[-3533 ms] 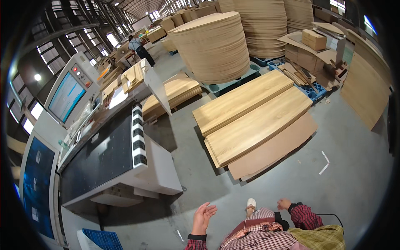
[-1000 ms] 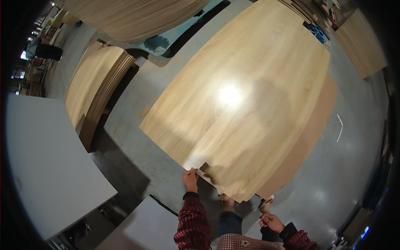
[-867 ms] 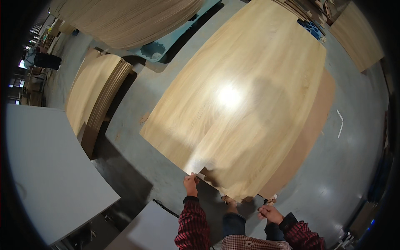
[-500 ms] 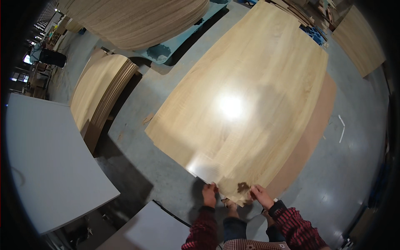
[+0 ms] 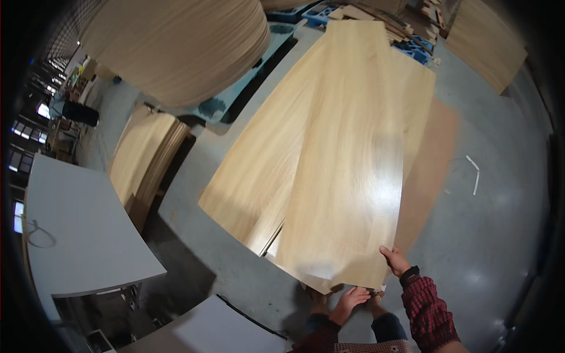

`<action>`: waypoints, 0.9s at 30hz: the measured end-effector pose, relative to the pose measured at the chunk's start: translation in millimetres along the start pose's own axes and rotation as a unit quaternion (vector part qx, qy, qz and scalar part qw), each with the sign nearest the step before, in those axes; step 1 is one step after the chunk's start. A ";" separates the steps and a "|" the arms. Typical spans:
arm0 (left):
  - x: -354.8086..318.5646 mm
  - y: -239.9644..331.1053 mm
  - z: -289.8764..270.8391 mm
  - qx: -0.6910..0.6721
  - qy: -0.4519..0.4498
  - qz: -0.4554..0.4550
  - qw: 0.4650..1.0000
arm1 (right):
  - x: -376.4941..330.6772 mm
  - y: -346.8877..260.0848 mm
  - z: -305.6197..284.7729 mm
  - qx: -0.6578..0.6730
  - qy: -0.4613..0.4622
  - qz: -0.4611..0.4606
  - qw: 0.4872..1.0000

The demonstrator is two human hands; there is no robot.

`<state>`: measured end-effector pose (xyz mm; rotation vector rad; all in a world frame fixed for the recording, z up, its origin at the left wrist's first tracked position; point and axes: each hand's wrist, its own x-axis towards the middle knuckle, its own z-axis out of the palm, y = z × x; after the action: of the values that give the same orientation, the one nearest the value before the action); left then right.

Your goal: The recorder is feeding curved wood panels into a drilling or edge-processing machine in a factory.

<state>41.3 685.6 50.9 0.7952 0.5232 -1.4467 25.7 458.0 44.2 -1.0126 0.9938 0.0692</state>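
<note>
A long, pale wood-grain board lies at an angle across a wider wood-grain board of the same colour. My right hand grips its right edge close to the near corner, thumb on the upper face and fingers out of sight below. At the near edge, my left hand has its fingers together against the board; how far they reach under it is hidden. Beneath these, on the right, a plain brown sheet sticks out.
A tall stack of boards sits on a teal pallet at the far left. Nearer are a smaller board stack and a grey-white table. Wood offcuts lie at the back; a white strip is on the floor.
The long board has swung into a more upright angle over the one beneath. My left hand has moved right along the near edge, and my right hand has shifted right and farther up its side.
</note>
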 end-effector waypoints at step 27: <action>121.3 1.1 444.5 0.065 0.040 0.169 0.983 | -401.6 -141.3 -388.7 -0.679 0.220 -0.248 0.655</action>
<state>-12.6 273.4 249.5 0.9985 0.3359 -1.1450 -398.6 243.8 370.5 -2.7959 0.9770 0.1190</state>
